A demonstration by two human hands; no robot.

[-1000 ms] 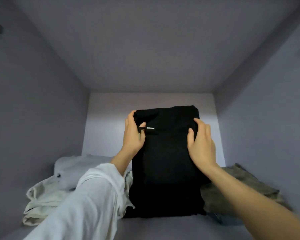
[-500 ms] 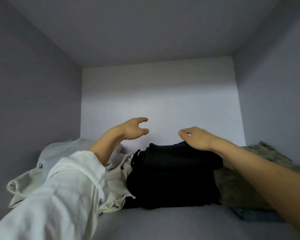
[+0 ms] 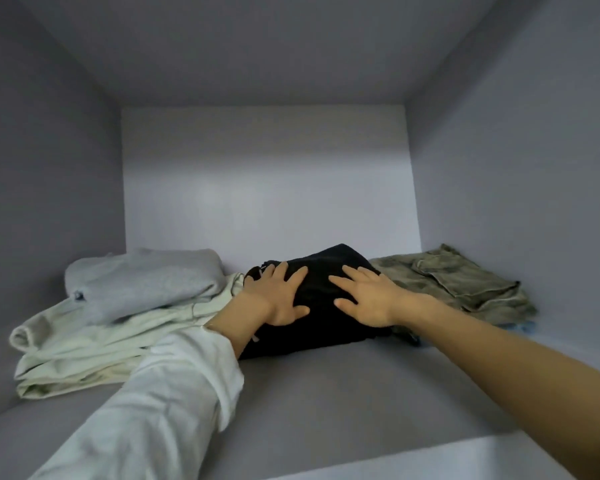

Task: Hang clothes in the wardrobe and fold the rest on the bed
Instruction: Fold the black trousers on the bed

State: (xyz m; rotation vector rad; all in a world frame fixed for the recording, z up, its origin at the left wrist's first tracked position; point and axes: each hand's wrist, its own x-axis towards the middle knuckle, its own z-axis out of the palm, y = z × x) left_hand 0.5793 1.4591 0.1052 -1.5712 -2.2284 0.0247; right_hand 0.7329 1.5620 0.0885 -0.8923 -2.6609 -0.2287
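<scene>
We found no brand, label or writing that could be read on any of the clothes or on the wardrobe shelf [image 3: 326, 393]. The folded black garment [image 3: 329, 327] lay on that shelf, toward the back, between two other piles. Our left hand [image 3: 274, 296] lay flat on its left part, fingers spread and pointing toward the back wall [image 3: 267, 181], gripping nothing. Our right hand [image 3: 364, 296] lay flat on its right part in the same way, open with fingers splayed, pressing down on the cloth rather than holding it. A white sleeve [image 3: 160, 410] covered our left forearm as far as the wrist; the right forearm was bare.

Just left of the black garment, and touching it, sat a folded cream garment [image 3: 94, 344] with a folded grey garment [image 3: 142, 282] lying on top of it. To the right, a crumpled olive-green garment [image 3: 454, 282] lay against the black one, reaching toward the right side wall. A small edge of blue fabric [image 3: 523, 328] showed under the olive piece; we could not tell what it was. The front half of the shelf was bare grey board, and our arms crossed it, the sleeve hiding part of the cream pile's near corner
</scene>
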